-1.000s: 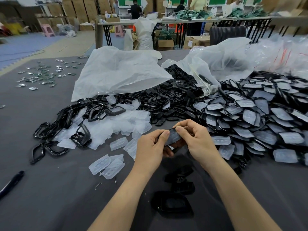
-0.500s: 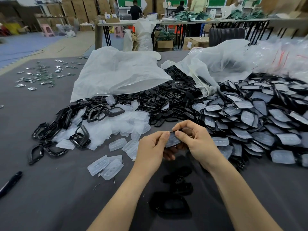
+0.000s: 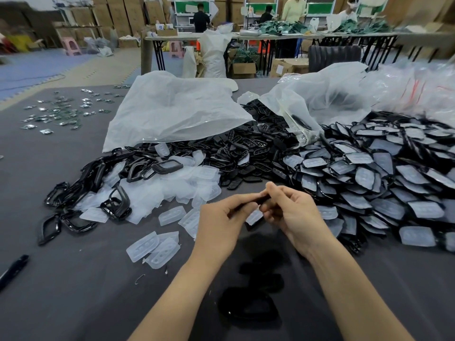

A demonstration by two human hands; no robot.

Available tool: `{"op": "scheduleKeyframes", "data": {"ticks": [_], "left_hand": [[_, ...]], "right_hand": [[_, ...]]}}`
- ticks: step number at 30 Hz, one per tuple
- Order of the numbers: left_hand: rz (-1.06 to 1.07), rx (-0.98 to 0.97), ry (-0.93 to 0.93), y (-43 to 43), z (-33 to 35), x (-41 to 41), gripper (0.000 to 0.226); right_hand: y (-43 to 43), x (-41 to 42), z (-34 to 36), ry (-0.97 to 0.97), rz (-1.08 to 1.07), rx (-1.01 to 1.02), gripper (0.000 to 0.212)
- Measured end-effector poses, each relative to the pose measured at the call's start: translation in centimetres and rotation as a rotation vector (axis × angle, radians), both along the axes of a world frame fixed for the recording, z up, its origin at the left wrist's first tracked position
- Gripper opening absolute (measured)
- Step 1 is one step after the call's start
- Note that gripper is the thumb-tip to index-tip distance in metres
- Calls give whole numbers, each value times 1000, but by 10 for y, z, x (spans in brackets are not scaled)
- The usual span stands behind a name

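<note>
Our left hand [image 3: 221,217] and right hand [image 3: 295,212] grip one black piece [image 3: 254,218] tight, above the surface [image 3: 73,291]. The done pile [image 3: 369,183] looks big, but we think many clear pads [image 3: 172,188] wait.

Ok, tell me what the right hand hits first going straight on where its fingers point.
The right hand pinches a small black part; just beyond lies the left hand, probably met first.

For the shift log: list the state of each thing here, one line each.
left hand, pinching the black part.
right hand, pinching it too.
black part, held above the table, clear pad against it.
left bag, slumped flat over black pieces.
right bag, crumpled, lying on its side.
padded pieces, heaped at right.
</note>
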State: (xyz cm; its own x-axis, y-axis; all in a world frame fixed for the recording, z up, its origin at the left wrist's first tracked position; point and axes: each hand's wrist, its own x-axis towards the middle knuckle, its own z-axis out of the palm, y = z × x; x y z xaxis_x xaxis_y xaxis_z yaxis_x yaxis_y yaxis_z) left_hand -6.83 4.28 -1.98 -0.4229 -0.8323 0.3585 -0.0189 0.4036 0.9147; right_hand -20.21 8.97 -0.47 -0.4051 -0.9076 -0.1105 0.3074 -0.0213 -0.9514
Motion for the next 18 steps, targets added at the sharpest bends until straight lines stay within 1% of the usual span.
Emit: {"op": "scheduleKeyframes", "data": {"ticks": [2,4,6,9,14,18], "left_hand": [[-23,274,202,-3,1,-2,31],[-102,526,409,-2,2,-4,19],[-160,658,506,1,3,-8,19],[-211,748,575,5,1,-12,20],[-340,823,600,6,4,-9,23],[-401,865,586,7,4,-7,30]], "right_hand": [[0,0,1,-51,44,-51,18],[0,0,3,-38,77,-74,17],[0,-1,4,-41,63,-74,16],[-1,-1,3,-127,25,-66,27],[-3,-2,2,-225,-20,-71,26],[-5,-4,0,-262,-82,-16,30]]}}
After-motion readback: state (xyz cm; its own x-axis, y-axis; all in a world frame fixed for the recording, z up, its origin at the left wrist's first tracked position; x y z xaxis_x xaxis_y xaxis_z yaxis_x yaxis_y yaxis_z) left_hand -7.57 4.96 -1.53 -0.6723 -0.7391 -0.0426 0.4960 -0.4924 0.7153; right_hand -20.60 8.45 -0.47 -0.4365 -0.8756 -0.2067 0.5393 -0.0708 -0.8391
